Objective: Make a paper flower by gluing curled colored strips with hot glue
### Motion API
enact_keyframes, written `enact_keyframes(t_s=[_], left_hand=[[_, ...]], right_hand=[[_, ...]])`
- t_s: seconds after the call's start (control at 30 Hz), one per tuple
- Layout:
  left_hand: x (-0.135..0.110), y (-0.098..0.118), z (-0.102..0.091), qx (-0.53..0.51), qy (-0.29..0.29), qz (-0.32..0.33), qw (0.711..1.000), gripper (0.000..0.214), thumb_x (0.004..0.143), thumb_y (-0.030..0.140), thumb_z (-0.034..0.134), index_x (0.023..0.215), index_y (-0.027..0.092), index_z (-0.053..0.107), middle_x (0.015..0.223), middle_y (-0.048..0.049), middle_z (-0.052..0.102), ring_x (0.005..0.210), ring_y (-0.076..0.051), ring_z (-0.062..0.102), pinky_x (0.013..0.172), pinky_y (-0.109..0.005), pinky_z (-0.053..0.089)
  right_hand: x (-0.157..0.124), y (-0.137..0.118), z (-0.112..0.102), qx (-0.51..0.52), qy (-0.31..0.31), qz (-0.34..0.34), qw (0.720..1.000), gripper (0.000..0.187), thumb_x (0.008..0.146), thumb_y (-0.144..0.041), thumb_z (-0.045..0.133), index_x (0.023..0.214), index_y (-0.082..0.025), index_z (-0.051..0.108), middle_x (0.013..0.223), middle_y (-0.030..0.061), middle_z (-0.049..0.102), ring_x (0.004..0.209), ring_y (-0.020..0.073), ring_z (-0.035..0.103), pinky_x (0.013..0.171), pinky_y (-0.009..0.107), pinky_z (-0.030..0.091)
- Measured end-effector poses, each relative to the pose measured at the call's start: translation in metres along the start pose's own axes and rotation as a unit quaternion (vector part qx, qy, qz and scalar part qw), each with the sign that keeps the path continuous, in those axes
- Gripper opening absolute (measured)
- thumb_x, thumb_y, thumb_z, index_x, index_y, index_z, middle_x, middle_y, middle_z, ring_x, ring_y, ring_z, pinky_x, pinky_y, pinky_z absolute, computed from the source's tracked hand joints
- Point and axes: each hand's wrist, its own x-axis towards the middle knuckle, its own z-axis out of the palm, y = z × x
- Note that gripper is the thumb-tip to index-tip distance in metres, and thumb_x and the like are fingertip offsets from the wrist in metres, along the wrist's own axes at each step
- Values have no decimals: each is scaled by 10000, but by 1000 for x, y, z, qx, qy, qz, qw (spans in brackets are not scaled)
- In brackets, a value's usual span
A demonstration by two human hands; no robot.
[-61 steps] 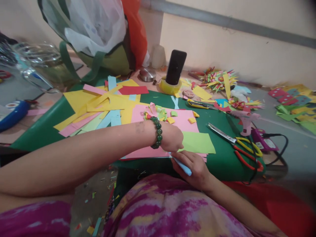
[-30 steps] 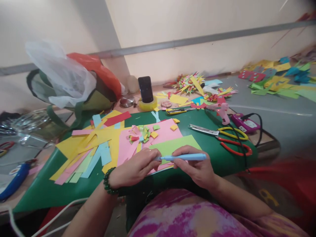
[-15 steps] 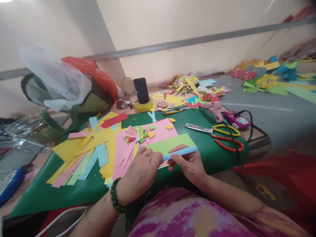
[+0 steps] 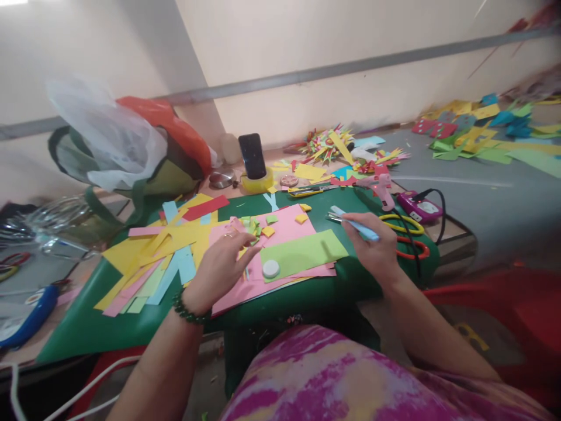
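My right hand [image 4: 376, 250] is closed round a light blue pen [image 4: 356, 225], held above the blades of the scissors [image 4: 405, 223] on the right of the green mat [image 4: 131, 327]. A white round cap [image 4: 270, 268] lies on the light green sheet [image 4: 302, 252], between my hands. My left hand [image 4: 219, 268], with a green bead bracelet at the wrist, hovers over the pink sheet [image 4: 287, 228]. Its fingers are stretched out and hold nothing. They point toward a small heap of paper scraps [image 4: 253, 225].
Yellow, pink and blue paper strips [image 4: 162, 251] cover the mat's left half. A phone [image 4: 252, 155] stands in a yellow tape roll. A pink glue gun [image 4: 380, 186], a purple power strip [image 4: 423, 206], a yellow utility knife [image 4: 307, 190] and bags [image 4: 131, 152] surround the mat.
The cap has come off the pen and lies on the green sheet. My right hand has carried the pen right, over the scissors. My left hand has let go and moved left.
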Motion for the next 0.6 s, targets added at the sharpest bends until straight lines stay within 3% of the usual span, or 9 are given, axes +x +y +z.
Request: enact_keyframes(t_s=[0.07,0.13,0.23,0.33,0.43,0.5,0.6], left_hand=[[2,2,10,15,-77,-21,997,271,935,400,514,1017,195,671,1009,-85,711,946,-256,652,822,-363,486],[3,7,24,30,-135,-20,990,279,871,386,597,1042,183,679,1035,-102,692,974,-279,640,817,-375,489],[5,11,36,19,-158,-21,987,275,803,369,648,982,164,686,961,-100,668,913,-271,631,773,-366,486],[9,7,29,-28,-146,-47,988,240,800,410,629,828,175,667,810,-59,661,768,-222,609,686,-327,455],[22,6,13,-76,-69,-86,991,344,834,520,576,791,186,646,747,-33,662,689,-183,585,634,-297,425],[38,11,9,-67,-15,-97,993,404,853,564,552,894,178,665,775,-37,678,716,-188,600,648,-296,429],[73,23,22,-18,-48,-90,995,446,844,508,619,1101,145,647,846,-59,709,788,-215,639,702,-307,452]], right_hand=[[-2,24,-7,-146,-89,-15,985,241,920,-224,518,1044,-213,724,968,94,698,851,231,665,767,374,558],[-6,41,-9,-253,-184,12,950,382,873,-100,450,1144,-196,702,1058,121,684,925,257,657,764,368,556],[-8,50,-12,-318,-266,25,909,556,800,-2,410,1280,-173,631,1136,139,669,1039,275,628,801,356,550],[-6,36,-18,-333,-237,-2,913,600,821,5,379,1377,-144,547,1132,158,667,1039,283,614,846,393,542],[-10,9,-18,-292,-187,-65,936,454,908,-80,402,1322,-142,579,1094,157,685,1022,284,614,901,434,531],[-16,-9,-12,-220,-229,-126,940,334,958,-183,458,1253,-173,615,1115,135,697,1039,268,622,915,420,540],[-28,-24,5,-146,-326,-172,918,315,927,-285,606,1216,-162,617,1177,136,695,1083,271,633,917,414,559]])
